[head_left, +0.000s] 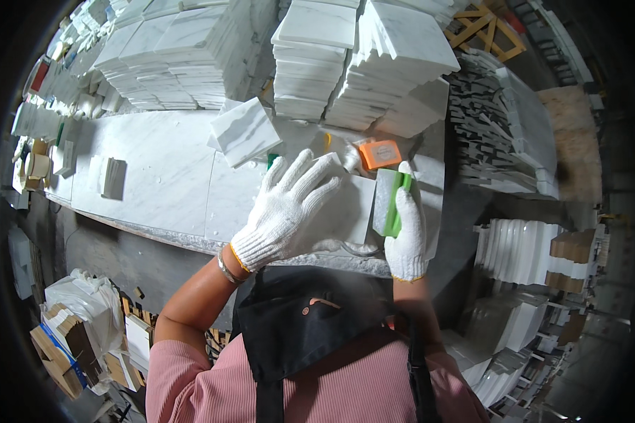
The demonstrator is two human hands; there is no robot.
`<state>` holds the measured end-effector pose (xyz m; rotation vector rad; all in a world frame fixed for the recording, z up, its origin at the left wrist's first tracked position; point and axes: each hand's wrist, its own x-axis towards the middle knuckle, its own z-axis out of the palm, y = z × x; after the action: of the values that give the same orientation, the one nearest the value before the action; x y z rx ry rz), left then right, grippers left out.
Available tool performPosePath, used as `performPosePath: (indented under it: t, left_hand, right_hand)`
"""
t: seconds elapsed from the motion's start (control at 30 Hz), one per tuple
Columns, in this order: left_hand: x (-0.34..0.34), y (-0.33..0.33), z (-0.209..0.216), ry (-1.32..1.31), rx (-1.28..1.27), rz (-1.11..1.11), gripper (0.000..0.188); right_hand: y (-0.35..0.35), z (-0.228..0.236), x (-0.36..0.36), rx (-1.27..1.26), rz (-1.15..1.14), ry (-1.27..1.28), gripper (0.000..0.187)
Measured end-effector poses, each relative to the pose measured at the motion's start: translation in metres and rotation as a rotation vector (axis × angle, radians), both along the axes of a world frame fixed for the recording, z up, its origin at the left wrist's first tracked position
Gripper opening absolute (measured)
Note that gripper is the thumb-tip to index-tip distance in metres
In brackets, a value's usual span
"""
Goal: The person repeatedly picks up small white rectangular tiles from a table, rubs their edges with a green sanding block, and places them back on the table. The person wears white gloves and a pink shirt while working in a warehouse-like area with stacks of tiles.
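Two gloved hands: left hand (289,210) spread on tile (346,211); right hand (408,229) fingers pinching green block (388,204); orange block (379,154) behind.

Left hand (289,211) in a white knitted glove: fingers spread, palm down, bare forearm bent at the elbow. Right hand (408,229), same glove: fingers curled closed in a grip, thumb up.

Tile (346,211) middle under left glove (289,208)
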<state>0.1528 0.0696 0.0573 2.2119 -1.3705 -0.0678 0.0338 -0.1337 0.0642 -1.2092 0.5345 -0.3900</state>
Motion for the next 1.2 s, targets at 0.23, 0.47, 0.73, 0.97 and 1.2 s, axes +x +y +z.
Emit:
performPosePath:
  t: [0.23, 0.47, 0.73, 0.97, 1.2]
  left_hand:
    - [0.000, -0.004, -0.008, 0.008, -0.054, -0.005, 0.077]
    - [-0.002, 0.000, -0.007, 0.092, -0.068, 0.023, 0.069]
    - [-0.003, -0.001, -0.012, 0.051, -0.083, 0.044, 0.058]
    - [-0.002, -0.004, -0.015, 0.024, -0.102, 0.034, 0.066]
    - [-0.001, -0.003, -0.026, -0.116, -0.032, 0.055, 0.075]
  right_hand:
    - [-0.016, -0.038, 0.018, -0.044, -0.030, 0.144, 0.061]
    - [0.014, -0.002, 0.011, -0.310, -0.028, 0.130, 0.061]
    - [0.015, 0.012, 0.003, -0.358, 0.048, 0.151, 0.064]
    - [-0.008, -0.005, 0.016, -0.302, 0.051, 0.242, 0.058]
    - [0.015, 0.013, 0.010, -0.507, 0.033, 0.245, 0.061]
